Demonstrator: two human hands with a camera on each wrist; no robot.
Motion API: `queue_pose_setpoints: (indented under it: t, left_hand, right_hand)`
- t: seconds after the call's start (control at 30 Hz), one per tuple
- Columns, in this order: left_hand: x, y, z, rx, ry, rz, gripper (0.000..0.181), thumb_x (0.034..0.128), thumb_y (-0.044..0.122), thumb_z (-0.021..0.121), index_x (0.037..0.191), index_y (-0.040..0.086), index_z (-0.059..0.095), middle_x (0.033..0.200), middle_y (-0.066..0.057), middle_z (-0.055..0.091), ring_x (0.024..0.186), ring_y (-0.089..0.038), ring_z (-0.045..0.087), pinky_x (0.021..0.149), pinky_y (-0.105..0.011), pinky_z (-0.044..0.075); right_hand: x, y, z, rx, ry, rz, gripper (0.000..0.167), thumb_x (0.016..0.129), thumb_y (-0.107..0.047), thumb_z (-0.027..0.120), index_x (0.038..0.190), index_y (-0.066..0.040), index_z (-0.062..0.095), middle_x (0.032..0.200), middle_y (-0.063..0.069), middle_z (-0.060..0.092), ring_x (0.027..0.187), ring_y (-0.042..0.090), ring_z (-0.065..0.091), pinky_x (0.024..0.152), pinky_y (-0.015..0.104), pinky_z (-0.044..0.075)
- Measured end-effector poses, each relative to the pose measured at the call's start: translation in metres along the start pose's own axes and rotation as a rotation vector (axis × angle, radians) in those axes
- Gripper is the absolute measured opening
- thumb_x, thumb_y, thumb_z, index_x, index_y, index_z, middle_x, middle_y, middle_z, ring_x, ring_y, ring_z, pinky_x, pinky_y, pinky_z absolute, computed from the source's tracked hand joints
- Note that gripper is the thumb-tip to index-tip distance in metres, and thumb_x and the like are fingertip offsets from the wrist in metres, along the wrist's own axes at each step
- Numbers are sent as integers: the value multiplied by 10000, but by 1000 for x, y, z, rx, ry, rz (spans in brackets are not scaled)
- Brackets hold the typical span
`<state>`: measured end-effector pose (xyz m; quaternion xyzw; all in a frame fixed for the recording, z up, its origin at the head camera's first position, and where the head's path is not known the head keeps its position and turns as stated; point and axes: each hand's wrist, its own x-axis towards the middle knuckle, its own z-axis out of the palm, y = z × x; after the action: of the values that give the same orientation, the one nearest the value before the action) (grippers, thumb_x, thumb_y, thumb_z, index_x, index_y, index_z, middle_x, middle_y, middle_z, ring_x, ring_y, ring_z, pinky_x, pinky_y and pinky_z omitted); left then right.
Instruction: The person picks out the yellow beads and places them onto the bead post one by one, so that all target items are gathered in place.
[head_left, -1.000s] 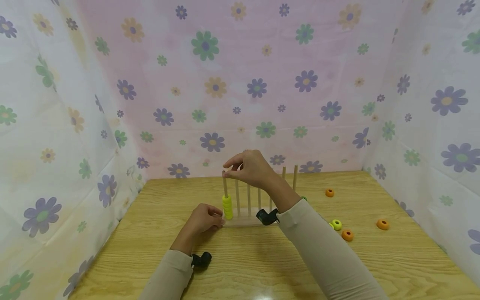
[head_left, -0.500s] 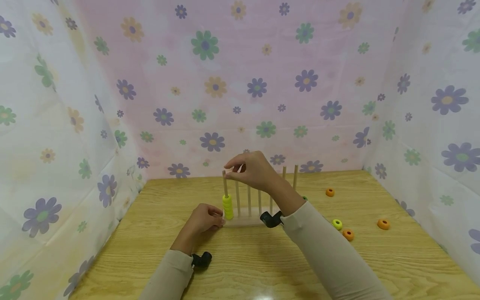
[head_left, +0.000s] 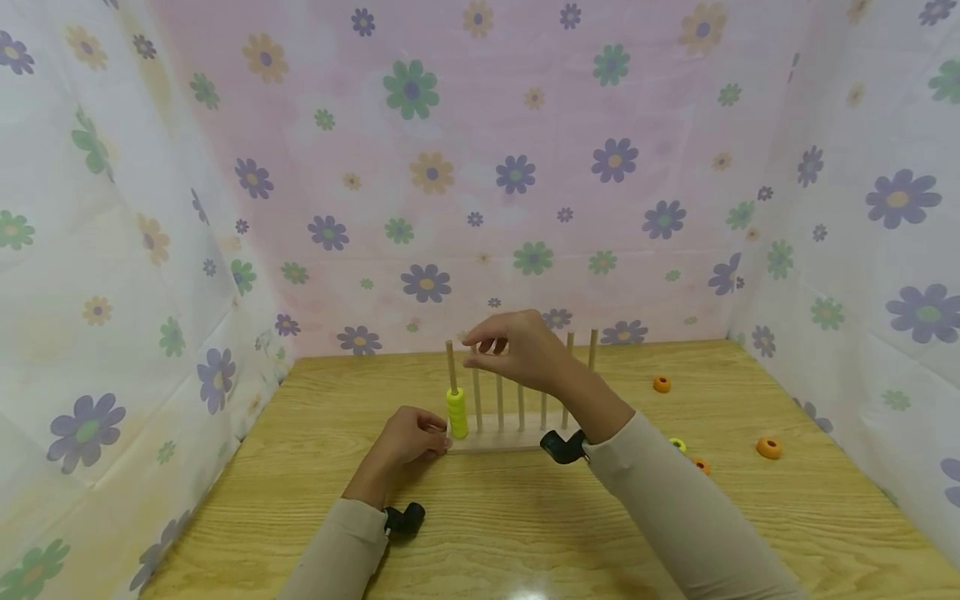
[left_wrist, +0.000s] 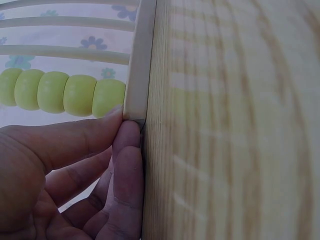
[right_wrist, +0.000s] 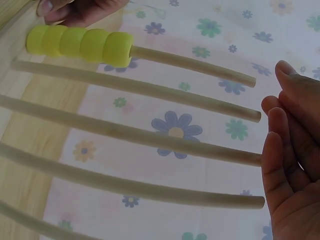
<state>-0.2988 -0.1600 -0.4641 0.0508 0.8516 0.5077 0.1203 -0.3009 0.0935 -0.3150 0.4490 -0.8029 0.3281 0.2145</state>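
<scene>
A wooden peg rack stands upright on the table, with a row of thin vertical pegs. Several yellow beads are stacked on its leftmost peg; the peg's upper part stays bare. My left hand grips the left end of the base, its thumb on the top face beside the lowest bead, fingers against the end. Beside the peg tops hovers my right hand, holding nothing, thumb and fingertips apart. In the right wrist view the right hand is at the free ends of the bare pegs.
Right of the rack lie loose orange beads: one farther back, one out to the right, and one partly behind the right sleeve. Near that last one is a loose yellow bead. Flower-printed cloth encloses the table's back and sides.
My right hand has moved right and slightly down, away from the top of the leftmost peg, and its fingers have spread apart. My left hand has stayed on the base.
</scene>
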Motion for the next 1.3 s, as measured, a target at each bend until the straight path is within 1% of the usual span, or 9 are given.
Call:
queue_pose_setpoints:
  t: [0.23,0.4,0.47,0.63,0.73,0.93,1.03,1.13,1.3]
  left_hand:
    - [0,-1,0,-3,5,-1,272,932,97,768,1176,-14,725,966,-106,745,798,-178,731,748,-337,629]
    - [2,0,1,5,12,-13,272,920,108,792,1163,-2,739,970,-95,747,784,-160,727,730,-327,628]
    - [2,-1,2,5,16,-18,278,911,96,799,1164,-1,738,980,-97,745,777,-159,729,724,-328,630]
    - [3,-1,3,-6,22,-29,292,894,70,811,1166,-3,734,989,-111,735,763,-170,731,715,-333,634]
    - [3,0,2,-12,28,-27,292,890,61,810,1163,-9,737,989,-114,740,761,-170,730,711,-331,632]
    - [1,1,3,-18,22,-18,301,893,47,797,1181,-17,737,1002,-116,743,782,-168,738,716,-333,635]
    - [0,2,3,-18,19,-20,305,899,49,791,1191,-18,733,1010,-118,742,788,-171,741,724,-336,636]
    - [0,3,3,-14,25,-19,312,891,53,797,1189,-20,736,1012,-119,746,788,-170,738,718,-334,634]
    - [1,2,3,-14,32,-26,308,882,67,814,1174,-4,744,1005,-114,749,785,-160,739,711,-325,631]
  right_hand:
    - [-13,0,-6,-103,-22,1,245,887,-245,847,1104,-138,809,1011,-10,791,830,64,698,731,245,591]
    - [-23,1,-11,-93,-20,-29,267,873,-217,857,1117,-122,802,1010,-1,787,824,99,706,700,270,594]
    - [-28,4,-13,-96,-3,-54,282,860,-198,867,1123,-118,802,1010,6,788,813,126,710,685,279,593]
    - [-41,9,-18,-121,21,-80,285,846,-209,880,1114,-151,803,1029,-19,786,817,123,712,672,269,586]
    - [-49,11,-22,-122,11,-68,290,844,-229,882,1115,-162,802,1036,-29,784,836,119,714,673,279,588]
    - [-69,17,-28,-113,-19,15,302,859,-243,868,1146,-182,795,1078,-46,779,867,118,695,693,302,589]
    - [-79,20,-31,-117,-9,33,302,853,-243,873,1141,-191,797,1092,-62,773,870,103,689,688,311,586]
    - [-88,23,-32,-107,7,43,300,839,-235,885,1124,-198,800,1082,-62,774,859,114,693,678,321,588]
    - [-102,30,-36,-92,11,77,280,845,-240,880,1115,-237,802,1081,-81,774,839,123,690,676,308,583]
